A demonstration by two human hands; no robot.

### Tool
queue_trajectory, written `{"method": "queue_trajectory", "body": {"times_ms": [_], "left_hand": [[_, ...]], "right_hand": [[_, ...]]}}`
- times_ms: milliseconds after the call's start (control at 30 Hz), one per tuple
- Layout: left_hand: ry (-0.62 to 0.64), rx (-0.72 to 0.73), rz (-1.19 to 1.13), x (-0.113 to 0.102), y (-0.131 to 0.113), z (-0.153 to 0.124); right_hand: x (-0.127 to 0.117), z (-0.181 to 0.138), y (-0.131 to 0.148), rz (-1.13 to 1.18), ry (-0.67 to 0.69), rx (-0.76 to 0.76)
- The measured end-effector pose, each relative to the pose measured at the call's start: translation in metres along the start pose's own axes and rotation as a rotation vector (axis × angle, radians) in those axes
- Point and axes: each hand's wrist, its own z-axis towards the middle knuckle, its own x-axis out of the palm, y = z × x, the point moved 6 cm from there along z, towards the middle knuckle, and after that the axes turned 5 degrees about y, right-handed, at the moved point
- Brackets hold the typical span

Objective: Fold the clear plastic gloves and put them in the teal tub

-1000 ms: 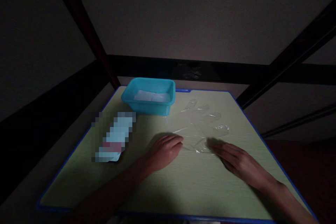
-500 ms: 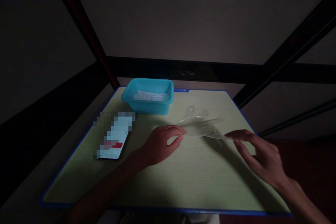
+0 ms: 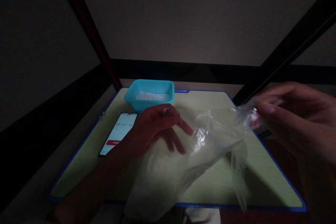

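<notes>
A clear plastic disposable glove [image 3: 202, 161] is stretched between my two hands above the table, its loose parts hanging down toward the near edge. My right hand [image 3: 296, 115], raised at the right and slightly blurred, pinches one bunched end of the film. At the centre, my left hand [image 3: 160, 126] has its thumb and index finger closed at the film's upper edge. Its other fingers point down and show through or beside the film; which of the two I cannot tell.
A light table [image 3: 204, 98] with a blue rim stands against a dark wall. At its back left is a turquoise basket [image 3: 135, 102] with white or clear sheets inside. A phone [image 3: 118, 134] showing a timer lies left of my left forearm, partly covered by it.
The glove, low over the table with its fingers spread away from me, is now lifted and hangs toward me. My right hand rose and came closer; my left hand moved up slightly.
</notes>
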Motion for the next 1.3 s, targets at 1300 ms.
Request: {"method": "queue_trajectory", "body": {"times_ms": [1300], "left_hand": [[-0.042,0.003,1.677,-0.033,0.110,0.008]], "right_hand": [[0.093,-0.043,-0.163,-0.836,0.636,0.006]]}}
